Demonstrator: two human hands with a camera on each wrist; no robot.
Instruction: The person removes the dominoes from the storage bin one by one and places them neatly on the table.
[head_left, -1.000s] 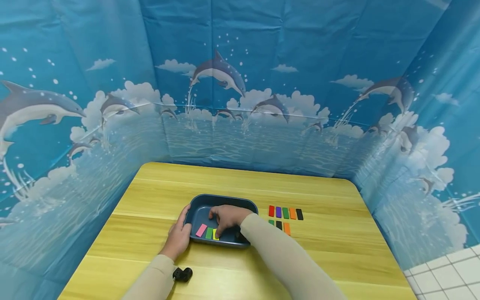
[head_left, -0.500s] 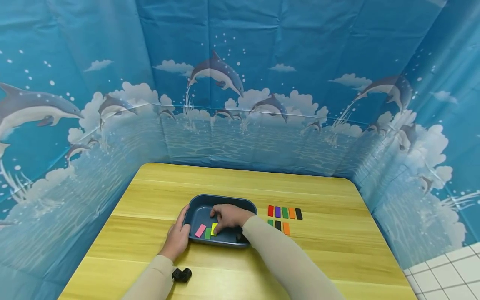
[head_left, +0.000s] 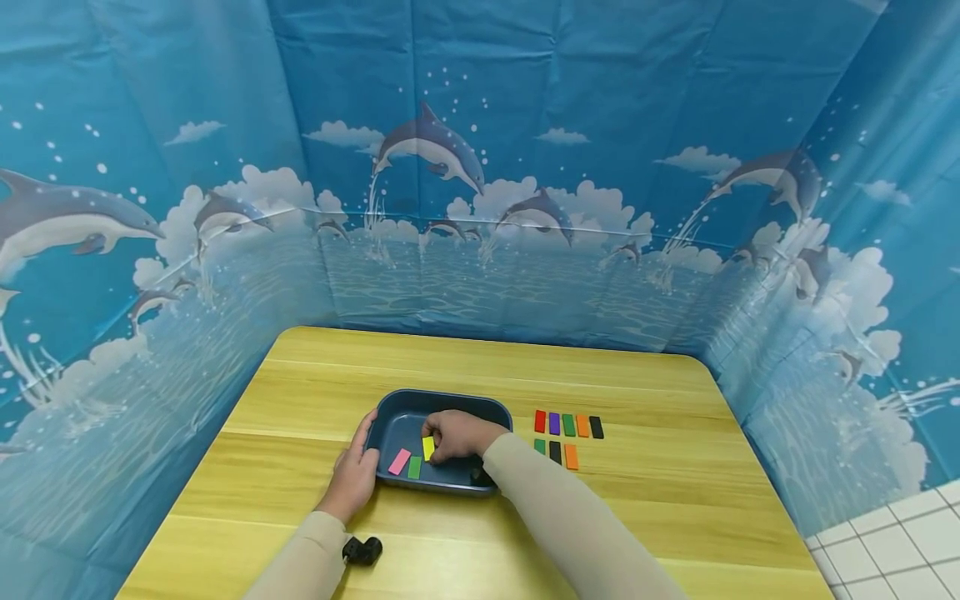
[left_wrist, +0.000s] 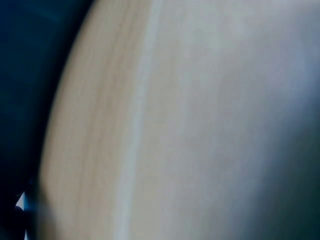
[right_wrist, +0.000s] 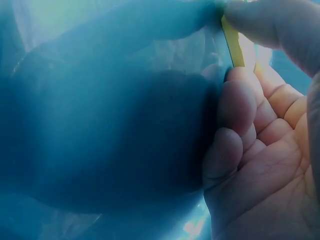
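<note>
A dark blue tray point(head_left: 399, 428) sits on the table. My left hand point(head_left: 351, 479) rests against its left end, fingers and thumb fairly straight along the wall. Inside the tray my right hand point(head_left: 461, 435) pinches a yellow block point(head_left: 428, 448) between thumb and fingers; the right wrist view shows this thin yellow block point(right_wrist: 233, 45) edge-on, partly covered by the thumb. A pink block point(head_left: 400, 462) and a green block point(head_left: 415, 467) lie on the tray floor, left of the pinched one. The left wrist view is blurred, with the dark tray wall point(left_wrist: 25, 90) at its left edge.
Right of the tray, a row of several blocks, from a red block point(head_left: 540, 421) to a black block point(head_left: 596, 427), lies on the yellow wooden table point(head_left: 660, 467). A shorter row ends at an orange block point(head_left: 572, 457). A dolphin-print curtain point(head_left: 480, 283) surrounds the table.
My right hand has shifted the yellow block away from the tray's front wall, apart from the green block. The green block tilted slightly. My left hand has stayed at the tray's left end.
</note>
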